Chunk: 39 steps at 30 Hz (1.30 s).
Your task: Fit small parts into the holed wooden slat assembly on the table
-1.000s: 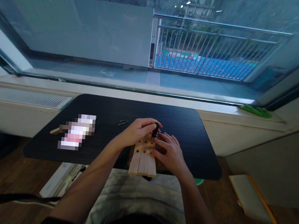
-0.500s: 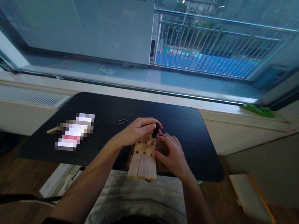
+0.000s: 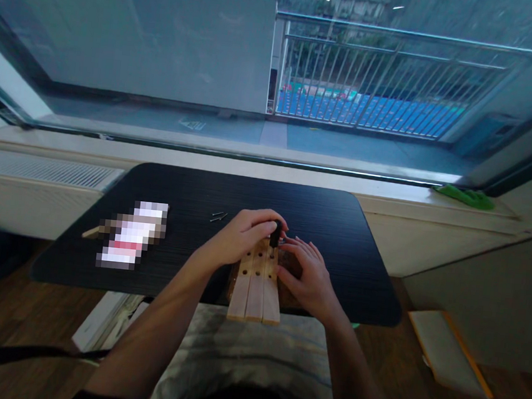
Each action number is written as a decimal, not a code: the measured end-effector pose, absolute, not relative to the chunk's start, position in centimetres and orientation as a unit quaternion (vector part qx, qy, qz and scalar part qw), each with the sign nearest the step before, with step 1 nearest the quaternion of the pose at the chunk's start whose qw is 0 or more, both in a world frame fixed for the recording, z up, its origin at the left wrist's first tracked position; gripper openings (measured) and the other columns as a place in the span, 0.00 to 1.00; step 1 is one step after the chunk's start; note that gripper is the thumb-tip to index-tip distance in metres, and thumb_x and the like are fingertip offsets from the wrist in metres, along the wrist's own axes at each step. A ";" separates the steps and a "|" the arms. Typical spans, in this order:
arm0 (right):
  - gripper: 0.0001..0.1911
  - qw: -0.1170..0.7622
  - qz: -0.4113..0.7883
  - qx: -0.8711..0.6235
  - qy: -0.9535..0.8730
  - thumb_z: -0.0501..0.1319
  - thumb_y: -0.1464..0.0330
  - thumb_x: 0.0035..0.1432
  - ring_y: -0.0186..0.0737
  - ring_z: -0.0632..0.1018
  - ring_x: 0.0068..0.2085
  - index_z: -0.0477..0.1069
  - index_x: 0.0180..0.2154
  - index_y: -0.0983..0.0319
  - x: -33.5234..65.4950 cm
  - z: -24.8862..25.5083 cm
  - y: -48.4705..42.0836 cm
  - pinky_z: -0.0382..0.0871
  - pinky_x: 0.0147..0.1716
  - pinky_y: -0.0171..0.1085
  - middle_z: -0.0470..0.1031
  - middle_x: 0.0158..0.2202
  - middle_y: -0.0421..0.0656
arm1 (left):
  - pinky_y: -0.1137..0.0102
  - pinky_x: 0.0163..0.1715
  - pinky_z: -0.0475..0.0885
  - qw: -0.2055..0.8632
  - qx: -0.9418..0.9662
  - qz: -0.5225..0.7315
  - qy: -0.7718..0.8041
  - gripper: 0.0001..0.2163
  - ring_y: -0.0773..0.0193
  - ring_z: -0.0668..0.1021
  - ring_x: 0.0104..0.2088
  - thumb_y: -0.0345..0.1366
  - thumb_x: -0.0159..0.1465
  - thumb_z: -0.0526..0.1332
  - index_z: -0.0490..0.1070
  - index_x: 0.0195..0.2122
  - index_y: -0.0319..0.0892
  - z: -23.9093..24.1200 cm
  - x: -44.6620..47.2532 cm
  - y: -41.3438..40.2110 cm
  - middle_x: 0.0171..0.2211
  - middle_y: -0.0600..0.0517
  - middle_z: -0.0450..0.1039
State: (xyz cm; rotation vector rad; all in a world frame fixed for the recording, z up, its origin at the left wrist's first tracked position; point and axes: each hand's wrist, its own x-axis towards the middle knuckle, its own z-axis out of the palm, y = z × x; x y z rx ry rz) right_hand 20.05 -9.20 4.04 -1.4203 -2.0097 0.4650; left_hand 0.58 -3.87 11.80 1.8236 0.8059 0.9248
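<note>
My left hand (image 3: 250, 239) is closed around the black handle of a small screwdriver (image 3: 274, 235). The tool stands nearly upright, its metal shaft pointing down at the right slat of a piece made of three pale wooden slats (image 3: 255, 299) lying side by side. Dark round holes or screw heads, several of them, dot the slats in rows; which they are I cannot tell. My right hand (image 3: 308, 276) lies along the right edge of the slats, thumb and fingers apart, fingertips close to the screwdriver. Beneath the slats is a brownish, shiny block or wrap, mostly hidden.
Several loose screws (image 3: 218, 216) lie on the black table (image 3: 192, 186) left of my hands. Further left are a blurred-out phone-like object (image 3: 133, 237) and a thin wooden stick (image 3: 91, 231). A green cloth (image 3: 466, 197) lies on the windowsill; a window stands behind the table.
The screwdriver's handle has come slightly more upright in my left hand. Both hands stay at nearly the same place, and the whole view has shifted a little.
</note>
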 end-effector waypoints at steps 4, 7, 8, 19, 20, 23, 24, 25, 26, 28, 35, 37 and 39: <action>0.18 0.313 0.177 -0.537 -0.763 0.63 0.65 0.58 0.51 0.71 0.64 0.74 0.51 0.54 20.0 4.1 -9.3 0.54 0.66 0.61 0.75 0.59 0.46 | 0.67 0.38 0.74 0.394 0.763 0.369 0.356 0.12 0.60 0.79 0.37 0.39 0.65 0.57 0.77 0.36 0.39 12.2 0.9 -4.3 0.34 0.48 0.80; 0.18 0.312 0.174 -0.539 -0.762 0.63 0.66 0.58 0.52 0.71 0.64 0.74 0.51 0.55 20.0 4.1 -9.3 0.55 0.66 0.61 0.75 0.59 0.47 | 0.68 0.37 0.75 0.363 0.774 0.372 0.361 0.12 0.59 0.80 0.39 0.40 0.65 0.58 0.79 0.38 0.40 12.4 1.0 -4.6 0.37 0.47 0.80; 0.18 0.311 0.172 -0.540 -0.763 0.63 0.66 0.58 0.52 0.71 0.64 0.74 0.51 0.55 20.0 4.1 -9.3 0.55 0.66 0.61 0.75 0.59 0.47 | 0.69 0.36 0.75 0.359 0.776 0.373 0.360 0.12 0.59 0.80 0.39 0.40 0.65 0.58 0.79 0.39 0.40 12.4 1.0 -4.7 0.38 0.47 0.80; 0.18 0.314 0.174 -0.540 -0.762 0.63 0.65 0.58 0.52 0.71 0.63 0.74 0.51 0.55 19.8 4.2 -9.3 0.55 0.66 0.61 0.75 0.59 0.47 | 0.70 0.36 0.74 0.273 0.799 0.388 0.369 0.09 0.64 0.79 0.33 0.36 0.64 0.63 0.78 0.43 0.39 12.3 0.7 -5.2 0.36 0.49 0.81; 0.18 0.315 0.174 -0.540 -0.761 0.63 0.65 0.58 0.52 0.72 0.63 0.74 0.51 0.55 19.8 4.2 -9.3 0.55 0.66 0.61 0.75 0.59 0.47 | 0.70 0.36 0.74 0.266 0.802 0.388 0.367 0.09 0.64 0.79 0.33 0.36 0.63 0.64 0.78 0.43 0.40 12.2 0.7 -5.2 0.36 0.49 0.81; 0.19 0.315 0.172 -0.540 -0.761 0.63 0.66 0.57 0.52 0.72 0.63 0.75 0.51 0.56 19.8 4.2 -9.2 0.56 0.66 0.61 0.76 0.59 0.47 | 0.69 0.36 0.74 0.251 0.808 0.388 0.365 0.10 0.65 0.78 0.32 0.38 0.62 0.67 0.79 0.42 0.40 11.8 0.6 -5.0 0.35 0.49 0.80; 0.19 0.314 0.171 -0.540 -0.762 0.63 0.66 0.57 0.52 0.72 0.63 0.75 0.51 0.57 19.8 4.1 -9.2 0.56 0.66 0.61 0.76 0.59 0.48 | 0.69 0.37 0.74 0.250 0.808 0.389 0.366 0.10 0.65 0.79 0.32 0.39 0.62 0.68 0.79 0.42 0.40 11.7 0.5 -5.0 0.34 0.49 0.80; 0.19 0.314 0.171 -0.540 -0.762 0.62 0.67 0.57 0.52 0.72 0.63 0.75 0.51 0.57 19.8 4.1 -9.2 0.56 0.66 0.61 0.75 0.59 0.48 | 0.69 0.37 0.75 0.251 0.805 0.391 0.368 0.10 0.65 0.79 0.32 0.39 0.62 0.68 0.79 0.42 0.40 11.6 0.5 -4.9 0.35 0.50 0.80; 0.19 0.314 0.170 -0.540 -0.762 0.61 0.68 0.57 0.52 0.72 0.63 0.74 0.52 0.57 19.9 4.0 -9.2 0.56 0.66 0.62 0.75 0.59 0.48 | 0.69 0.38 0.75 0.253 0.802 0.394 0.372 0.10 0.65 0.79 0.32 0.38 0.62 0.68 0.79 0.42 0.40 11.6 0.5 -4.9 0.35 0.50 0.80; 0.20 0.314 0.169 -0.538 -0.764 0.59 0.71 0.57 0.51 0.71 0.64 0.74 0.52 0.58 19.9 3.8 -9.1 0.55 0.66 0.62 0.75 0.59 0.48 | 0.69 0.37 0.75 0.260 0.790 0.401 0.385 0.11 0.65 0.79 0.32 0.38 0.61 0.69 0.79 0.43 0.40 11.5 0.5 -5.0 0.34 0.51 0.80; 0.21 0.315 0.139 -0.540 -0.768 0.57 0.72 0.57 0.52 0.73 0.63 0.73 0.53 0.61 19.7 3.5 -9.0 0.58 0.65 0.62 0.76 0.58 0.50 | 0.74 0.30 0.74 0.310 0.751 0.420 0.405 0.09 0.65 0.79 0.31 0.40 0.59 0.70 0.78 0.35 0.40 11.4 0.6 -5.3 0.30 0.52 0.78; 0.23 0.314 0.130 -0.540 -0.770 0.57 0.73 0.56 0.52 0.73 0.62 0.72 0.54 0.61 19.6 3.5 -9.1 0.59 0.65 0.61 0.76 0.58 0.51 | 0.74 0.28 0.74 0.320 0.746 0.422 0.405 0.09 0.65 0.78 0.31 0.41 0.59 0.69 0.78 0.34 0.40 11.4 0.6 -5.3 0.29 0.52 0.78; 0.24 0.311 0.125 -0.540 -0.772 0.57 0.73 0.55 0.52 0.73 0.62 0.72 0.54 0.61 19.5 3.5 -9.1 0.59 0.65 0.61 0.76 0.58 0.51 | 0.74 0.28 0.74 0.323 0.743 0.422 0.406 0.10 0.65 0.78 0.31 0.42 0.60 0.68 0.78 0.34 0.39 11.3 0.7 -5.3 0.29 0.52 0.77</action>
